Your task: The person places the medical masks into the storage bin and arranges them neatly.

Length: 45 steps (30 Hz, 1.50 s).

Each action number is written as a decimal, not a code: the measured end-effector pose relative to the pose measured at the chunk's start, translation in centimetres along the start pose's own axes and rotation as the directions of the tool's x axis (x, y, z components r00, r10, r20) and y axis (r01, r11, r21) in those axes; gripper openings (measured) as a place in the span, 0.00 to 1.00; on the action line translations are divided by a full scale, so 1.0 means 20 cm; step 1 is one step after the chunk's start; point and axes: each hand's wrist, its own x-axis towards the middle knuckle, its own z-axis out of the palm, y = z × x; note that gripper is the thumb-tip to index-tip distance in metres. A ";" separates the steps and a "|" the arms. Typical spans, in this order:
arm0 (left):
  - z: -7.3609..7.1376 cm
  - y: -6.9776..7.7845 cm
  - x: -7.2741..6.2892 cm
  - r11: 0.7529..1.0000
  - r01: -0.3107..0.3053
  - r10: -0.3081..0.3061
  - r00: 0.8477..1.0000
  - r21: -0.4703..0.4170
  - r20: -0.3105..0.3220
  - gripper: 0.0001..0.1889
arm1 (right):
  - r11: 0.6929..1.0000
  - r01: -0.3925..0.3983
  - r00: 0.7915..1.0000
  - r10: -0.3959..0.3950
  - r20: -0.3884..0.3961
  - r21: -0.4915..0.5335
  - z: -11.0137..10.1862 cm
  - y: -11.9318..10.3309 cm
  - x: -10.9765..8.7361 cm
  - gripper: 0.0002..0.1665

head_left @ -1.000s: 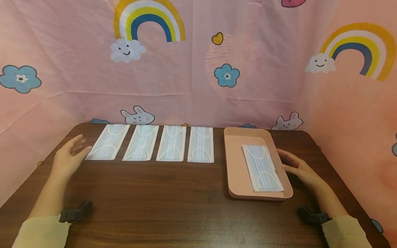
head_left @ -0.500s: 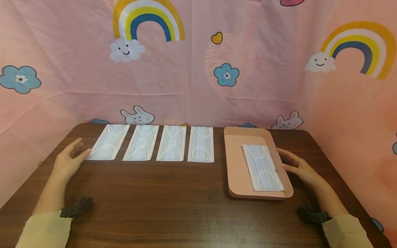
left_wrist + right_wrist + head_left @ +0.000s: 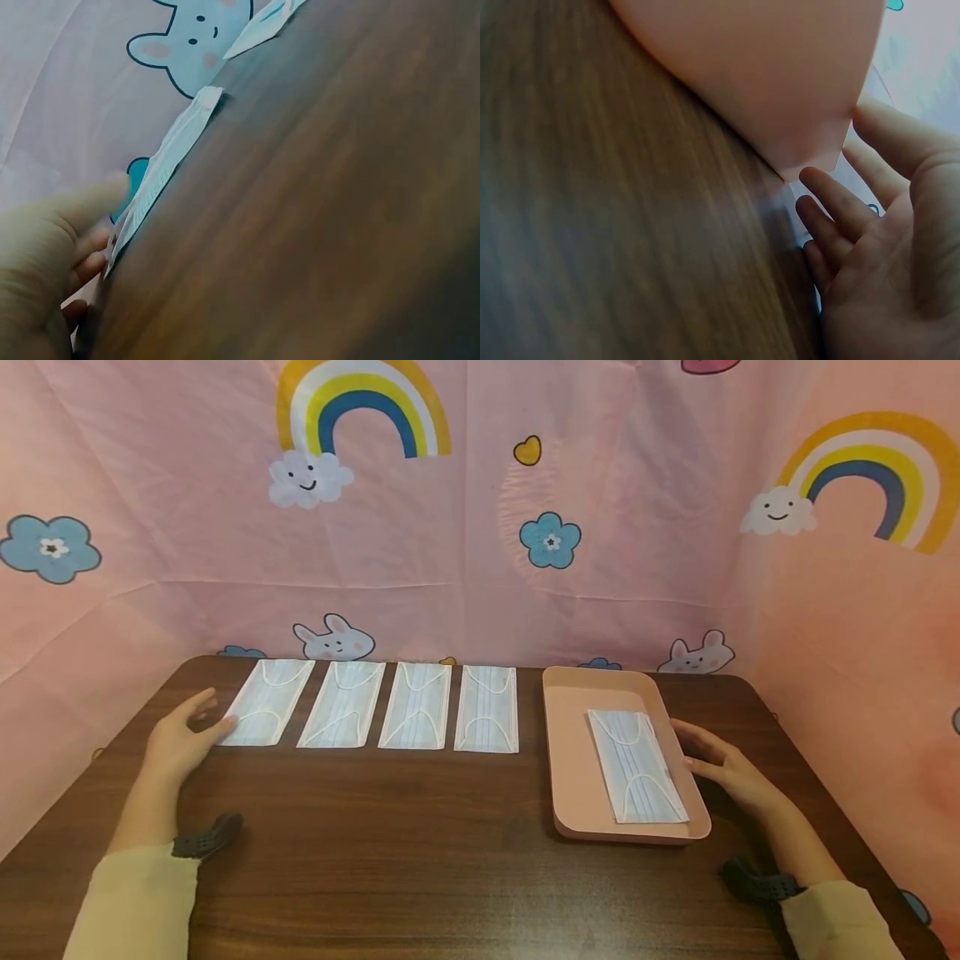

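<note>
My left hand [image 3: 176,743] is beside the leftmost face mask [image 3: 262,706], its thumb tip at the mask's near left edge and its fingers loosely bent beyond. In the left wrist view, that mask [image 3: 169,161] shows nearly edge-on past the thumb. To its right, three more pale blue masks lie flat in a row, including one [image 3: 486,710] nearest the tray. The pink tray [image 3: 573,785] holds another mask [image 3: 637,768], slightly slanted. My right hand [image 3: 727,772] is at the tray's right side, relaxed fingers spread; the thumb meets the tray's rim in the right wrist view.
All of this lies on a dark brown wooden table [image 3: 390,852] with rounded far corners. A pink cloth [image 3: 480,527] printed with rainbows, flowers and rabbits rises behind the table and along both sides. Each wrist wears a dark band [image 3: 206,839].
My left hand has moved right, bringing its thumb to the leftmost mask's edge. The right hand, the tray and the masks stay where they were.
</note>
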 end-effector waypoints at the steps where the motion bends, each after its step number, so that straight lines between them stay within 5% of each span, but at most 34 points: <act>1: 0.00 0.00 0.00 1.000 -0.003 0.003 1.000 0.026 0.001 0.40 | 1.000 0.005 1.000 -0.005 0.000 0.002 0.00 0.00 0.00 0.34; 5: 0.01 0.03 0.02 0.995 -0.015 0.013 1.000 0.097 0.020 0.39 | 1.000 0.002 1.000 -0.002 0.004 -0.007 0.00 0.00 0.00 0.34; 12: -0.02 0.07 0.06 0.995 -0.049 0.036 0.989 0.091 0.146 0.33 | 0.999 -0.030 1.000 0.030 0.008 0.027 0.00 0.00 0.00 0.35; 16: -0.01 0.08 0.07 0.993 -0.057 0.039 0.986 0.106 0.161 0.32 | 0.999 -0.034 0.999 0.034 0.007 0.026 0.00 0.00 0.00 0.35; 28: -0.02 0.10 0.04 0.993 0.121 -0.117 0.975 -0.010 0.186 0.32 | 1.000 -0.018 1.000 0.018 0.006 0.024 0.00 0.01 0.00 0.34; 45: -0.06 0.08 0.03 0.968 0.203 -0.159 0.952 -0.150 0.261 0.29 | 0.999 -0.035 0.999 0.035 -0.004 0.017 0.01 -0.02 0.00 0.34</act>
